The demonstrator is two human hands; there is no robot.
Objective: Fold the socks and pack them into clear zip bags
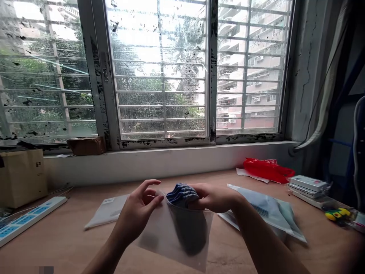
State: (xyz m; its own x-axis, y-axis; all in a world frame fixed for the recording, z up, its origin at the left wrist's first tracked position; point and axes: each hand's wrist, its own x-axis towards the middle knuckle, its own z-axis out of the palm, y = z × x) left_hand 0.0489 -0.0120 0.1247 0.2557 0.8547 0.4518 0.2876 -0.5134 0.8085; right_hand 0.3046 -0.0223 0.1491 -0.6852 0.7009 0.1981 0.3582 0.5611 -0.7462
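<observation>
In front of me stands a frosted translucent plastic bag [159, 232], its mouth at the top. My left hand [139, 207] holds the bag's upper left edge between thumb and curled fingers, the index finger raised off it. My right hand [213, 198] grips what looks like a bundle of striped socks [182, 193] at the bag's mouth. Their blue and white layered end sticks out above the rim. The dark grey rounded part lies inside, seen through the plastic. The right fingertips are partly hidden behind the socks and the rim.
A flat white packet [107, 211] lies behind my left hand. More filled plastic bags [268, 209] lie right of my right arm. Farther out are a red plastic bag [268, 169], stacked white boxes [309, 184], a power strip [34, 217] and a cardboard box [24, 177].
</observation>
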